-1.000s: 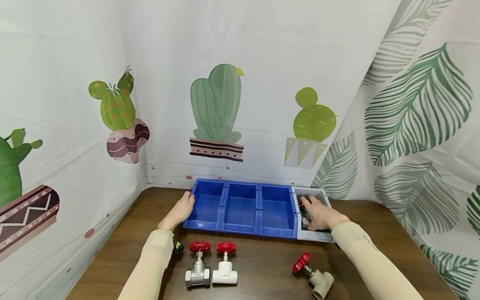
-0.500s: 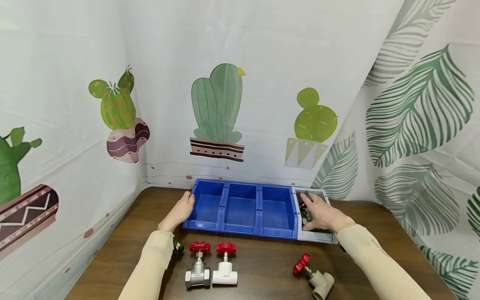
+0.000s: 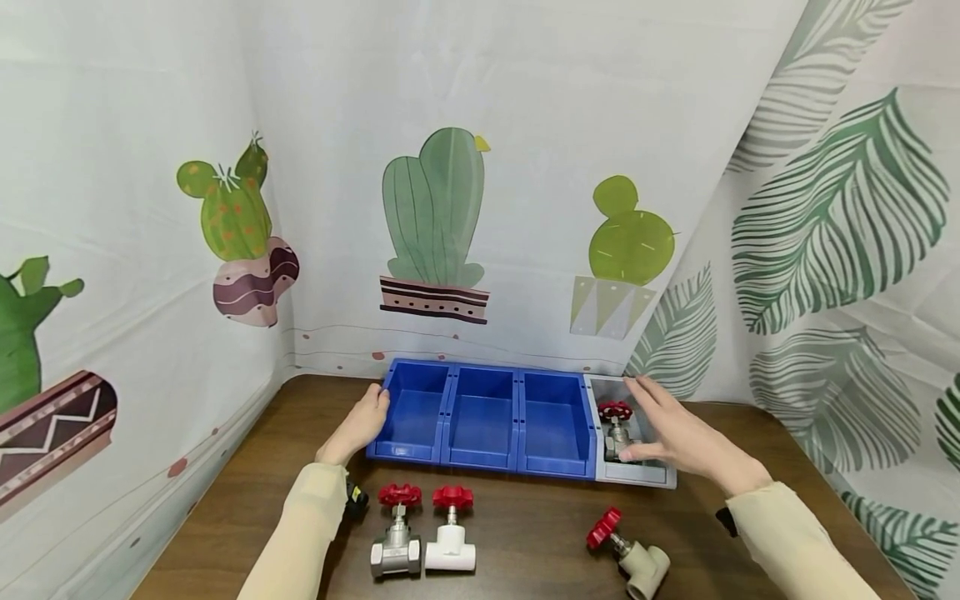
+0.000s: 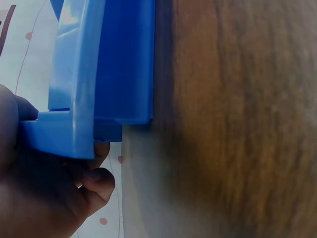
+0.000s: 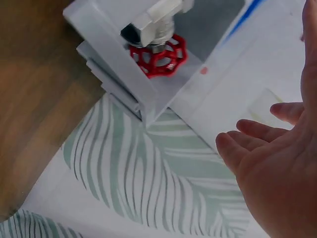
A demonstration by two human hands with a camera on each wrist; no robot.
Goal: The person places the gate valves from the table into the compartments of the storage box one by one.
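Blue plastic: three open-topped rectangular bins (image 3: 483, 425), side by side on a brown wood-grain table (image 3: 525, 529). Light-grey plastic: one like bin (image 3: 637, 475) at the row's right end, containing one silvery metal valve (image 3: 615, 447) with a round red spoked handwheel (image 3: 615, 410) lying toward the rear. Left hand (image 3: 363, 423): curled, gripping the outer wall of the leftmost blue bin; judged a sound brace, best kept firm so the row does not skid. Right hand (image 3: 686, 433): widely open, fingers nearly straight, holding nothing, beside and partly over the grey bin; thumb contact with the valve cannot be told. Handling note: any lift of this hand best goes upward and outward, thumb clear of the metal body, lest it drag the piece or nudge the bin out of line. Loose, nearer the person: one second silvery valve (image 3: 396, 552) and one white plastic tee valve (image 3: 450, 547), adjacent; one beige plastic valve (image 3: 643, 569), aslant at right, which the right forearm should pass without brushing. All three bear red handwheels.
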